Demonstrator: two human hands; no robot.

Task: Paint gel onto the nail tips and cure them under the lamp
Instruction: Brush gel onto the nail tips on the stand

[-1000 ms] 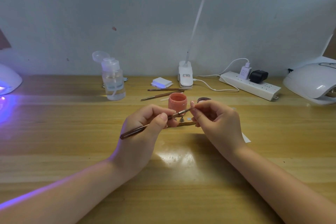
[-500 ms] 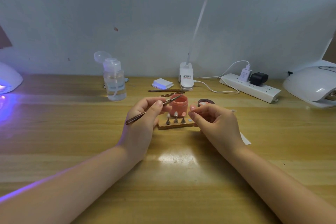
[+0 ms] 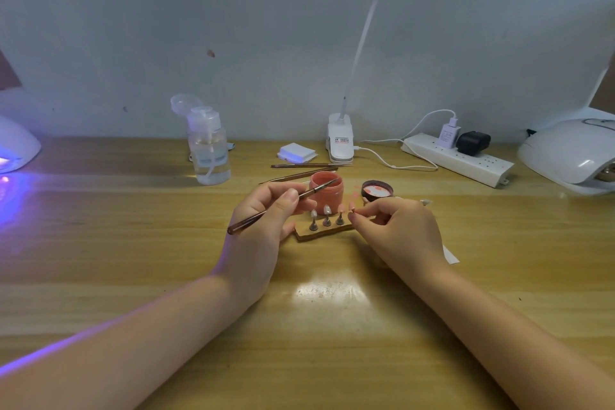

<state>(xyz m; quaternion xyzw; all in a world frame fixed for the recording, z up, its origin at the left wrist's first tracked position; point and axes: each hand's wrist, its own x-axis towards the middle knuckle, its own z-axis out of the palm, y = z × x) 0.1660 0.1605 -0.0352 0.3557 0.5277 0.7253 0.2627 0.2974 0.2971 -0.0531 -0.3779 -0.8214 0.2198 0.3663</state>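
From the head view, the left hand [image 3: 263, 226] has the gel brush [image 3: 283, 206] pinched between thumb and forefinger like a pen, fingers curled snug round the handle, and the bristle end reaches up to the mouth of the open pink gel jar [image 3: 326, 191], which looks like a reload of colour. That jar stands just behind the little wooden holder [image 3: 324, 232], close enough that the brush only has to swing across. On the holder stand three nail tips [image 3: 326, 210] on small stems, upright and apart from each other, so each can be coated without touching its neighbour; the rightmost one looks pink, the other two pale, though at this size I can't be sure. The right hand [image 3: 396, 230] sits at the holder's right end, its grip closed to a fine pinch on another stemmed tip [image 3: 351, 206] with a pink top, held up where the brush can get at it. The jar's lid [image 3: 377, 190] lies face up just beside the jar, out of the way. Over at the far left of the bench [image 3: 133, 243] a curing lamp [image 3: 16, 146] glows violet, and a second white lamp [image 3: 572, 156] waits at the far right, both well apart from the work, so curing hasn't begun for these tips, I'd judge.
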